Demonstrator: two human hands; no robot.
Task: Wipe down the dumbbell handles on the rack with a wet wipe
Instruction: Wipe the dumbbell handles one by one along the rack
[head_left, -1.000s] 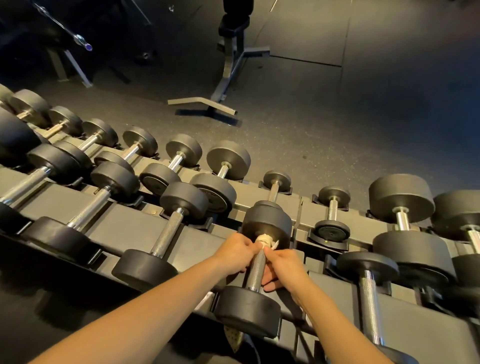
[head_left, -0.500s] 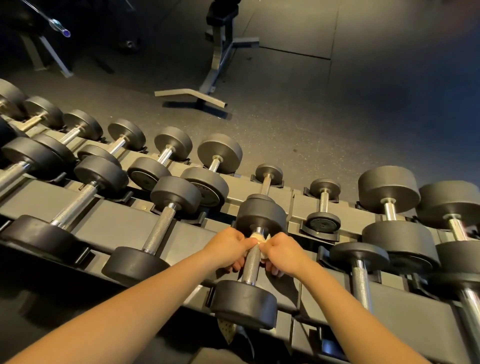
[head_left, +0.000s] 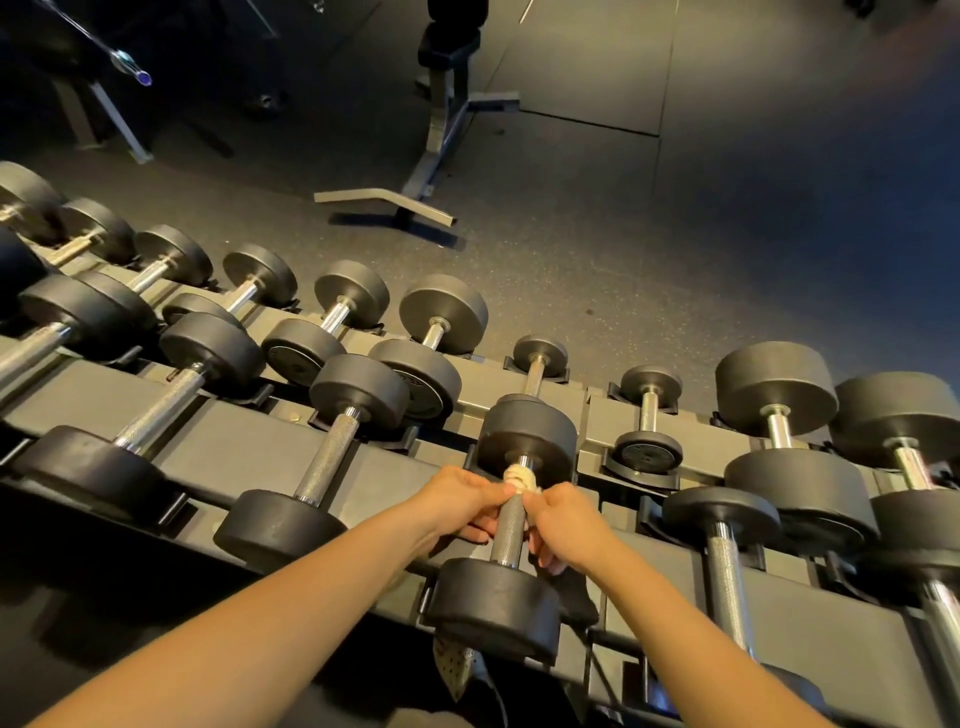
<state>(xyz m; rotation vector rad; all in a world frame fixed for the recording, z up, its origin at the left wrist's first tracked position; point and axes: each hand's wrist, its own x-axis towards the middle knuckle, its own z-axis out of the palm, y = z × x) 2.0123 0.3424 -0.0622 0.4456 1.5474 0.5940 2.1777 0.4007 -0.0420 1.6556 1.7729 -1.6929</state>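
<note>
Pinching wipe (head_left: 517, 477) with curled left hand (head_left: 457, 499) and curled right hand (head_left: 563, 519). Wrapped round top of handle (head_left: 508, 527), front row of rack (head_left: 234, 452). Busy with one handle; lots more to do, looks like.

Both bare forearms reach forward from the lower edge and converge. The left hand (head_left: 457, 496) is knuckles-up with its fingers curled, pinching one end of the wipe (head_left: 517, 475). The right hand (head_left: 563, 514) pinches the other end, its lower fingers curled downward. The hands lie close together, not touching.
</note>
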